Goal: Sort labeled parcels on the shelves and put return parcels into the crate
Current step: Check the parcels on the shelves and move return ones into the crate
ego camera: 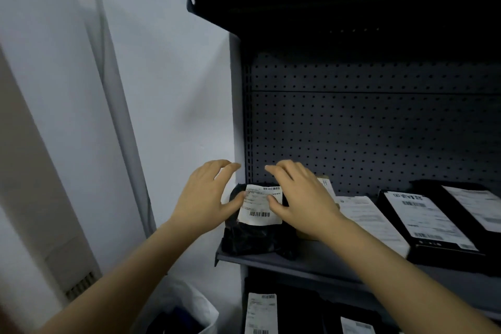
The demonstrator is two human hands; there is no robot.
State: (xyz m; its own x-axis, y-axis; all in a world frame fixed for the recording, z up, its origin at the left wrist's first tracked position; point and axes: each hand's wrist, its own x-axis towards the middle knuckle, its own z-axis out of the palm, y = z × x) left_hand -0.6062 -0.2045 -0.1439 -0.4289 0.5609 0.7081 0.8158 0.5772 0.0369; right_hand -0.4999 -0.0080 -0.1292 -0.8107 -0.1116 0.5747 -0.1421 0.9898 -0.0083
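Here, crinkled black parcel (252, 238), barcode label (260, 205), between open left hand (206, 198) and right hand (301, 198)

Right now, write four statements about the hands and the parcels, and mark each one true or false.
1. The left hand and the right hand are both at the black parcel. True.
2. That parcel lies in a crate. False: it sits at the left end of the shelf.
3. More labelled parcels lie to its right, among them a black box. True.
4. The right hand grips a scanner. False: its fingers are spread, and its thumb touches the white label.
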